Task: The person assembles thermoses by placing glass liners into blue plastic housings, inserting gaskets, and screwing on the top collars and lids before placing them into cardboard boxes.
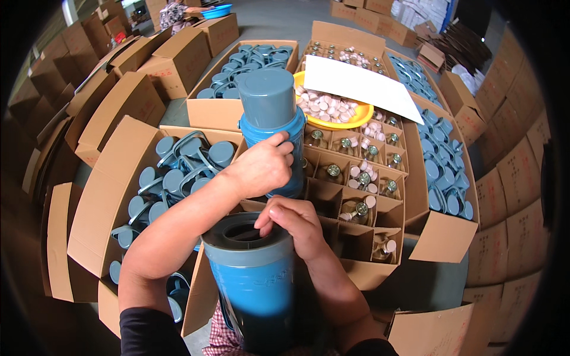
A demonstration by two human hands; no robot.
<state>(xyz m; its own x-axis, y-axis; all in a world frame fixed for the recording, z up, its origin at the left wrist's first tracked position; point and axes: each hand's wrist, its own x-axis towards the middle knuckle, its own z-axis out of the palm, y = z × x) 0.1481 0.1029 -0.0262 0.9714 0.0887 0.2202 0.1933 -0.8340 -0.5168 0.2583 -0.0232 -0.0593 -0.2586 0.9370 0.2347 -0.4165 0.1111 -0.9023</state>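
An open-topped blue flask casing (249, 279) with a grey collar stands close in front of me, its dark round mouth facing up. My right hand (297, 224) curls over the right side of its collar, fingertips at the edge of the mouth. Just beyond, a blue thermos flask (267, 98) stands upright with a grey-blue cup lid. My left hand (262, 166) is closed in front of that flask's body, its fingers bent inward. What the left fingers hold, if anything, is hidden. My left forearm crosses above a box of grey-blue handled lids (174, 180).
A divided carton (389, 207) of glass liners stands to the right, with a yellow basin (338, 124) of pale round pieces and a white sheet (359, 86) on it. More lid boxes (442, 160) flank it. Stacked cartons (499, 196) line the right; another person (173, 15) is far left.
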